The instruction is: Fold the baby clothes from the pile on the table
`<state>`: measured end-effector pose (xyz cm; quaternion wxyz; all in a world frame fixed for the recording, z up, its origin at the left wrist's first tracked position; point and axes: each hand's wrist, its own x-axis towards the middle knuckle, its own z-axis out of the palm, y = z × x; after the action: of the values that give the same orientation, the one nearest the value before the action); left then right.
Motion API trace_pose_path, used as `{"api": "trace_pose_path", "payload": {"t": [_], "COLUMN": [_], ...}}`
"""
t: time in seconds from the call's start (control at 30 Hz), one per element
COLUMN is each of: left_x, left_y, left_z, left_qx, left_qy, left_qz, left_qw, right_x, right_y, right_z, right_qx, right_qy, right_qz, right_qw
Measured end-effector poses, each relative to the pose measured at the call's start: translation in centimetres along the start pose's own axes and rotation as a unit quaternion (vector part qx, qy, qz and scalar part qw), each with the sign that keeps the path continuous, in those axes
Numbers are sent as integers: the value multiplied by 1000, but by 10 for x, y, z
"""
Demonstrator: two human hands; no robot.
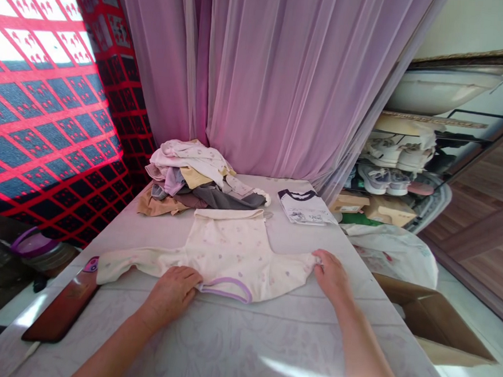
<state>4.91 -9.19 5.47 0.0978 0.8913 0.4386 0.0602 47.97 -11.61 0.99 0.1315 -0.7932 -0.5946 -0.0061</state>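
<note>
A cream long-sleeved shirt [230, 250] with small pale prints and a lilac neckline lies spread on the table, its neck towards me and both sleeves out to the sides. At the left end of the neckline, my left hand [175, 292] grips the fabric with bent fingers. My right hand [332, 273] pinches the cuff of the right-side sleeve. Beyond the shirt's hem sits a heap of crumpled clothes [187, 175]. A folded white T-shirt [305, 206] with a dark collar and a printed front lies at the far right of the table.
A phone in a brown case [64, 307], with a cable attached, rests at the table's left edge. Purple curtains [285, 82] hang behind the table. To the right are a shoe rack [445, 135] and an open cardboard box [435, 322] below table height.
</note>
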Motion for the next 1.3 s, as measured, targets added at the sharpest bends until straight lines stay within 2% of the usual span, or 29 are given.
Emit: {"api": "trace_pose_path", "payload": {"t": [0.13,0.2,0.23,0.27,0.4,0.43,0.5,0.6,0.7,0.87,1.03,1.1,1.23,1.3], "left_x": [4,11,15,20,38,42,45,46,46,46,46,45,46,46], "left_y": [20,38,47,56,88,93,99,104,106,110,110,109,107,106], "left_z": [8,17,23,28,47,51,58,65,67,64,66,68,70,69], "left_qx": [16,9,0,-12,-79,-95,-120,-142,-140,-129,-129,-123,-110,-102], "left_qy": [58,69,66,58,25,16,5,12,27,53,51,53,33,17], "left_qz": [49,77,88,98,132,137,137,122,107,102,103,103,112,116], "left_qw": [997,995,994,993,988,986,983,982,984,985,985,986,987,988], "right_x": [15,23,26,30,40,42,42,38,31,34,56,58,49,44], "right_y": [17,16,13,9,-6,-7,-5,1,3,3,11,14,21,24], "right_z": [-8,-19,-25,-31,-45,-43,-36,-18,-5,-6,-21,-24,-22,-17], "right_qx": [-48,-56,-55,-52,-21,-13,-1,50,93,45,38,55,61,59], "right_qy": [-57,-79,-70,-42,138,163,166,106,71,81,-19,0,96,102], "right_qz": [85,98,95,85,22,15,31,120,203,244,218,210,219,228], "right_qw": [994,990,992,994,990,986,986,986,972,965,975,976,969,966]}}
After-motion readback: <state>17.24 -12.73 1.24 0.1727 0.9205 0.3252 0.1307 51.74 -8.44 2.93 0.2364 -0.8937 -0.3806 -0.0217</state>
